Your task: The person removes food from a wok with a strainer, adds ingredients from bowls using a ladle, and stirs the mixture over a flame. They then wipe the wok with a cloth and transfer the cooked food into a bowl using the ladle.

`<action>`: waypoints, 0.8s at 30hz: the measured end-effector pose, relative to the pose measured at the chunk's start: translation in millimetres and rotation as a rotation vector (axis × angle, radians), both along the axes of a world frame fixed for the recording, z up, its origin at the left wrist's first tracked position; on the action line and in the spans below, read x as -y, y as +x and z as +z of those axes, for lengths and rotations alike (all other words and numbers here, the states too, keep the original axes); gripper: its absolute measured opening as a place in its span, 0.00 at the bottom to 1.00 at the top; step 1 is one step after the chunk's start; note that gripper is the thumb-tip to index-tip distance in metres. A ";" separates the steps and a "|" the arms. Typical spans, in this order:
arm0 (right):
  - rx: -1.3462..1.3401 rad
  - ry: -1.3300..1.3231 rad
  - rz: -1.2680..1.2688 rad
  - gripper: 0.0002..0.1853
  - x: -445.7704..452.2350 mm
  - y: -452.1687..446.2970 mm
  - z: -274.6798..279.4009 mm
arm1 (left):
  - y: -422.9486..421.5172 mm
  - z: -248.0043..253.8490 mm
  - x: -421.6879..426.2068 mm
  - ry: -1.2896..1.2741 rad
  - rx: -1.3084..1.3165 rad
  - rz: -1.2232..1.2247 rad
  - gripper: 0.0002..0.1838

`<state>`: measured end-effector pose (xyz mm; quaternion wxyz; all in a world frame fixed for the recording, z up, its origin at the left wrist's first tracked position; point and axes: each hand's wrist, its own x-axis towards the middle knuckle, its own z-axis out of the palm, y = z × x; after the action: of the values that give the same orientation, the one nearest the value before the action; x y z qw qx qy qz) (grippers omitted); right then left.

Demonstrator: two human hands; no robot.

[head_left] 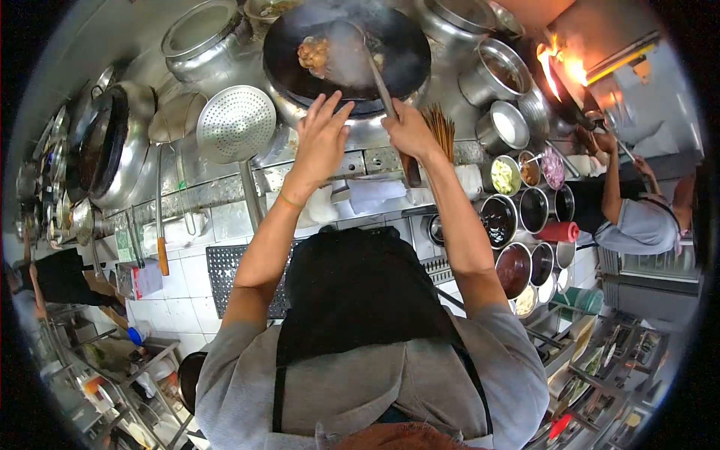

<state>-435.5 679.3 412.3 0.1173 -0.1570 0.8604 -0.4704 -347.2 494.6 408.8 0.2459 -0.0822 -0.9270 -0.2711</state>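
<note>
A large black wok (409,58) sits on the range ahead of me, with browned food pieces (313,55) and steam in it. My right hand (410,130) is closed around the long handle of a ladle (381,84); the wooden end of the handle sticks out below my fist. Steam partly veils the ladle's bowl down in the wok. Fingers apart and empty, my left hand (321,139) hovers at the wok's near rim; whether it touches the rim I cannot tell. To its left lies a big perforated skimmer (237,120).
Pots (495,71) and several seasoning containers (499,221) crowd the right side. A bamboo brush (441,129) stands beside my right forearm. Further right, a co-worker (637,217) handles a flaming wok (566,105). Another wok (105,146) is at left, near a second person (64,277).
</note>
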 end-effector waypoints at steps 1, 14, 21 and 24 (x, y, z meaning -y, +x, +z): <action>0.123 -0.016 0.034 0.21 -0.9 17.7 27.3 | -6.3 -4.2 2.3 -0.011 -0.039 -0.010 0.19; -0.120 0.023 -0.148 0.10 -24.5 -8.8 2.0 | -60.1 -14.9 0.9 0.146 -0.105 -0.027 0.09; 0.493 -0.304 -0.115 0.16 -33.5 11.7 21.2 | -58.9 -21.2 -1.6 0.158 -0.194 0.018 0.09; -0.067 -0.108 -0.068 0.18 -42.0 31.6 -7.6 | -57.5 -15.7 6.1 0.139 -0.126 -0.014 0.09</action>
<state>-403.9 721.3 404.7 0.0635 -0.1493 0.8420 -0.5145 -404.7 488.5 393.2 0.3069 -0.0882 -0.8880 -0.3310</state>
